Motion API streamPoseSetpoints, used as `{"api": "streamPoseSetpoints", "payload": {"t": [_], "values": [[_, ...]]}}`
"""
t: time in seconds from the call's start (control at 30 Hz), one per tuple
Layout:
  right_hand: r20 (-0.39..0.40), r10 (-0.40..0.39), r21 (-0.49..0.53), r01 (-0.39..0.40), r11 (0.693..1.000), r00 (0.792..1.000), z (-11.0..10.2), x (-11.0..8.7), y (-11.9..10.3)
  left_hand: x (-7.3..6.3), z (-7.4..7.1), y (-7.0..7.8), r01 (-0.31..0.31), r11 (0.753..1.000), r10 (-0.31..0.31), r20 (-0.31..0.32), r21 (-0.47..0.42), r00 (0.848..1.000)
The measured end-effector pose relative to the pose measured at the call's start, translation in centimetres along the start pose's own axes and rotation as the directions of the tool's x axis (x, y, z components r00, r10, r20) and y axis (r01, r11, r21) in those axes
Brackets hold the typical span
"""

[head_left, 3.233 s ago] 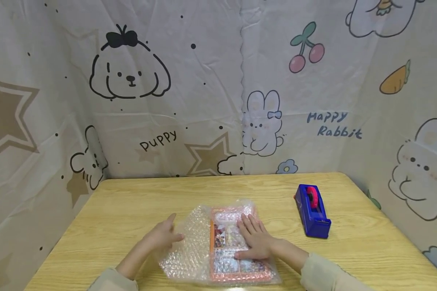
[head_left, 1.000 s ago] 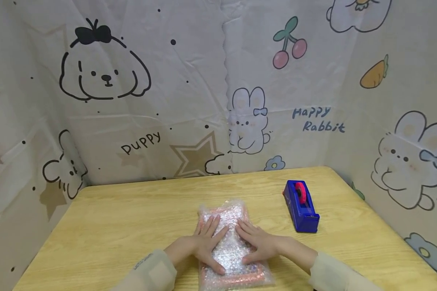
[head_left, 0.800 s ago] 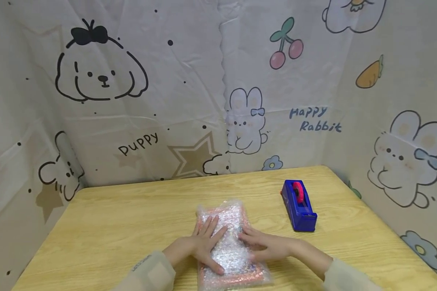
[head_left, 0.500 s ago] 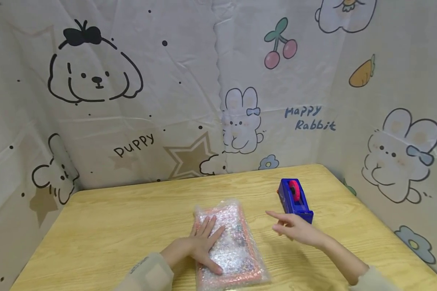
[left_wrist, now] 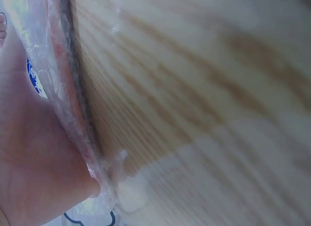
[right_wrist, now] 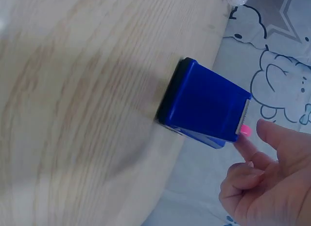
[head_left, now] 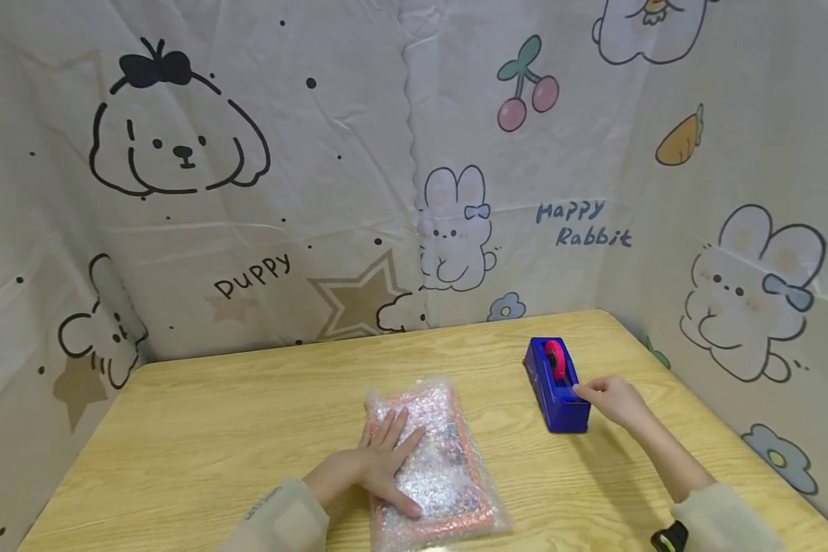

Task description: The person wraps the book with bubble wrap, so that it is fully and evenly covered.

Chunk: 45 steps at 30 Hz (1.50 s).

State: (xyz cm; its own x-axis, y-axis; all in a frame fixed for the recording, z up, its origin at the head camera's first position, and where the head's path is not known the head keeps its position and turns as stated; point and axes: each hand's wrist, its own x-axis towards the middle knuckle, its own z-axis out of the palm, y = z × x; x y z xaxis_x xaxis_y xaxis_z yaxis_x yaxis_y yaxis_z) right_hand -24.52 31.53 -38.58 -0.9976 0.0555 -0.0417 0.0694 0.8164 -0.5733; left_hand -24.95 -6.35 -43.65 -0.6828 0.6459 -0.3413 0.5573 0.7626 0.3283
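A flat item with an orange-pink border, wrapped in bubble wrap (head_left: pixel 448 491), lies on the table. My left hand (head_left: pixel 382 464) rests on it with fingers spread. In the left wrist view, that hand (left_wrist: pixel 39 153) lies along the edge of the wrap. To the right stands a blue tape dispenser (head_left: pixel 559 399) with a pink-cored tape roll (head_left: pixel 556 360). My right hand (head_left: pixel 617 400) is at its cutter end. In the right wrist view, the thumb and index finger of this hand (right_wrist: pixel 277 172) stand apart by the toothed blade (right_wrist: pixel 243 116), other fingers curled. Any tape between them cannot be made out.
The wood-grain table (head_left: pixel 248 414) ends at a back edge against a cloth wall (head_left: pixel 359 138) printed with cartoon animals. Cloth also hangs at both sides. A dark object (head_left: pixel 669 537) shows at my right cuff.
My right hand has left the bubble-wrapped item and moved right to the dispenser's cutter end. Earlier, the loose left flap of wrap was folded over the item. My left hand has stayed on it.
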Motion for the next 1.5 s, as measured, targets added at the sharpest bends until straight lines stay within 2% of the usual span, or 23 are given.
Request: {"api": "streamPoseSetpoints", "payload": {"t": [0.1, 0.27, 0.47, 0.6, 0.7, 0.83, 1.0, 1.07, 1.13, 1.27, 1.33, 1.4, 1.5], "values": [[0.018, 0.036, 0.125, -0.038, 0.991, 0.999, 0.7, 0.2, 0.3, 0.1, 0.0, 0.0, -0.004, 1.0, 0.004, -0.001, 0.003, 1.0], [0.018, 0.081, 0.314, -0.083, 0.946, 0.997, 1.9, 0.1, 0.2, 0.1, 0.0, 0.1, 0.001, 1.0, -0.001, 0.006, -0.005, 1.0], [-0.029, 0.145, 0.413, -0.12, 0.903, 0.989, 2.5, -0.3, -0.3, 0.0, 0.0, 0.1, 0.007, 1.0, -0.007, -0.001, -0.01, 1.0], [-0.049, 0.184, 0.494, -0.137, 0.858, 0.982, 2.5, -0.7, -0.5, 0.1, 0.0, 0.0, 0.001, 1.0, -0.001, 0.003, -0.016, 1.0], [-0.055, 0.19, 0.539, -0.131, 0.832, 0.98, 2.7, -0.9, -0.5, 0.1, 0.0, -0.2, 0.001, 1.0, -0.001, 0.003, -0.02, 1.0], [-0.052, 0.181, 0.571, -0.119, 0.812, 0.982, 3.0, -1.5, -0.4, 0.1, 0.0, -0.3, -0.003, 1.0, 0.003, -0.001, -0.028, 1.0], [-0.027, 0.195, 0.669, -0.128, 0.732, 0.98, 3.0, -2.3, -0.2, 0.1, 0.0, -0.3, -0.012, 0.999, 0.012, 0.0, -0.032, 1.0], [-0.016, 0.186, 0.686, -0.125, 0.717, 0.982, 3.0, -2.5, -0.1, 0.1, 0.1, -0.3, -0.007, 1.0, 0.007, 0.0, -0.026, 1.0], [0.013, 0.167, 0.659, -0.134, 0.74, 0.986, 3.0, -2.8, 0.1, 0.1, 0.1, -0.3, -0.004, 1.0, 0.004, 0.0, -0.021, 1.0], [0.123, 0.144, 0.56, -0.189, 0.806, 0.982, 3.3, -3.2, 0.7, 0.1, 0.2, -0.2, -0.009, 1.0, 0.009, -0.002, -0.023, 1.0], [0.177, 0.116, 0.53, -0.194, 0.825, 0.977, 3.5, -3.1, 1.1, 0.1, 0.2, -0.3, -0.013, 0.999, 0.013, -0.004, -0.03, 1.0], [0.189, 0.113, 0.503, -0.195, 0.842, 0.975, 3.7, -3.0, 1.4, 0.1, 0.2, -0.4, -0.017, 0.999, 0.017, -0.007, -0.029, 1.0], [0.154, 0.136, 0.473, -0.194, 0.859, 0.979, 3.8, -2.8, 1.7, 0.1, 0.1, -0.4, -0.02, 0.999, 0.02, -0.009, -0.025, 1.0]]}}
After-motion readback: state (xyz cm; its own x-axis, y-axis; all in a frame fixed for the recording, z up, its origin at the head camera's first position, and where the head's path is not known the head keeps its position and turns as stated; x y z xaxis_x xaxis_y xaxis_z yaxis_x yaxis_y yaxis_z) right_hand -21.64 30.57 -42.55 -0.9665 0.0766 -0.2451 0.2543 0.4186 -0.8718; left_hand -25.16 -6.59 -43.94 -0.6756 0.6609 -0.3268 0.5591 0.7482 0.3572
